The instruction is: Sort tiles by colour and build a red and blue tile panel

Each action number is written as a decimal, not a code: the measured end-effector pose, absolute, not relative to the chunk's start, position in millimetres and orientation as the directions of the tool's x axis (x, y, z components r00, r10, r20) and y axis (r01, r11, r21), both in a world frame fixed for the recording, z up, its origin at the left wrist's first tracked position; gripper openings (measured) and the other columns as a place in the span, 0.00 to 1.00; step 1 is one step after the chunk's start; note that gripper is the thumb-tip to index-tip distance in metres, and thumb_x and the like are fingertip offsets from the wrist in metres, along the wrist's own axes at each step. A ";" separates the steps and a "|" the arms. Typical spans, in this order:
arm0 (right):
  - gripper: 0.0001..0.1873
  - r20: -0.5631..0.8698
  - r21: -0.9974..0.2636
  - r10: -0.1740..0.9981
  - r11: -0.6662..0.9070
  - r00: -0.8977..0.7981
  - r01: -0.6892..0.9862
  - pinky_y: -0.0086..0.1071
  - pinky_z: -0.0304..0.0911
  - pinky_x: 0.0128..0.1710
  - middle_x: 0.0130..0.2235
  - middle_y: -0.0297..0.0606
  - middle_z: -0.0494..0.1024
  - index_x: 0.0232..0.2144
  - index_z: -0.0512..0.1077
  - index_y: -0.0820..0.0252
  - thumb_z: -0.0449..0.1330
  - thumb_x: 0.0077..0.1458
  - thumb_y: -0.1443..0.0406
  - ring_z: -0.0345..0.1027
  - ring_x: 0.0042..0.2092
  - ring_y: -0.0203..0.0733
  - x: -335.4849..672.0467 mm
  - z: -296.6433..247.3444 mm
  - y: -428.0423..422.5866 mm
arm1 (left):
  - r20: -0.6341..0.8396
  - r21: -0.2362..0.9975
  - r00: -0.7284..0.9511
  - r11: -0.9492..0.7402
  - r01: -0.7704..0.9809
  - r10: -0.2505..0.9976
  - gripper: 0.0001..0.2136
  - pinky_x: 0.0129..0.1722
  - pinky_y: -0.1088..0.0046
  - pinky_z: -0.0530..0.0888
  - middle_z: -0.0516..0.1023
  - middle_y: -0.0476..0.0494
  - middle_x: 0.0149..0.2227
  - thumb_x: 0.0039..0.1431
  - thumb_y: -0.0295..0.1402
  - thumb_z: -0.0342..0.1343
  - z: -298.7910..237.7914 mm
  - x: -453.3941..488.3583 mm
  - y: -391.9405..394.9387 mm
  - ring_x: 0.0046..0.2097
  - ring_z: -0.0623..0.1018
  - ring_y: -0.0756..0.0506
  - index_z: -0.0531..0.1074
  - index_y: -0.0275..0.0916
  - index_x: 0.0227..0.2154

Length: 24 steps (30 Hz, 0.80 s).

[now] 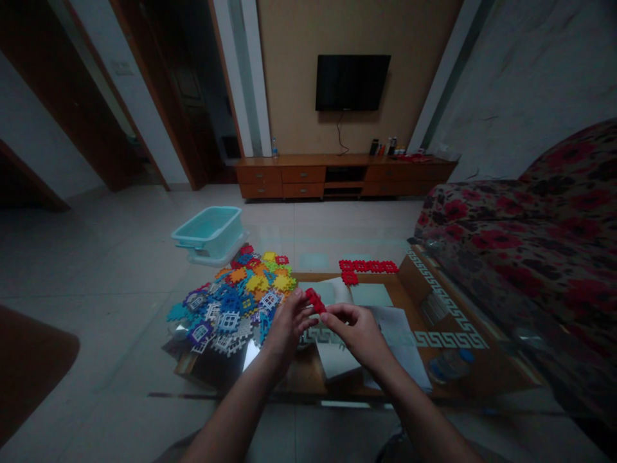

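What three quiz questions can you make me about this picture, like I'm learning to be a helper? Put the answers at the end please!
1. Pick one: what colour is the toy plastic being held up?
A) yellow
B) red
C) white

2. True or false: the television is showing a bright picture.

3. Short answer: which of the person's hands is closer to the big pile of colourful pieces?

Key:
1. B, red.
2. False; its screen is dark.
3. The left hand; the right hand is farther from the pile.
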State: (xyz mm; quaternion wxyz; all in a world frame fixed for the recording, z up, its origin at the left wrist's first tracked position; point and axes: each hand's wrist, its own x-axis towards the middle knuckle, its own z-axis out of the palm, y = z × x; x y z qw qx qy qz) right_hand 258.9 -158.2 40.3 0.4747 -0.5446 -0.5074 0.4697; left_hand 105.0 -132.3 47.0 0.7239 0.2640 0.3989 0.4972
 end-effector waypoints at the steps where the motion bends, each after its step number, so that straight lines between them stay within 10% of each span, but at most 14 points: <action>1: 0.20 -0.039 -0.993 0.997 -0.045 0.061 0.107 0.34 0.66 0.33 0.31 0.40 0.81 0.32 0.79 0.62 0.68 0.46 0.50 0.72 0.32 0.43 259.9 38.6 -156.7 | -0.343 0.770 0.179 0.385 -0.509 0.922 0.20 0.37 0.72 0.74 0.78 0.33 0.50 0.58 0.48 0.58 47.0 104.3 -130.9 0.40 0.80 0.45 0.76 0.34 0.42; 24: 0.19 0.206 -0.562 0.731 -0.456 0.651 0.690 0.37 0.64 0.44 0.39 0.56 0.81 0.38 0.79 0.68 0.61 0.51 0.57 0.75 0.43 0.56 373.0 -42.7 -71.9 | -0.405 0.727 0.176 0.433 -0.533 0.897 0.25 0.36 0.69 0.73 0.76 0.30 0.50 0.63 0.49 0.45 55.7 99.6 -126.8 0.40 0.81 0.41 0.73 0.31 0.45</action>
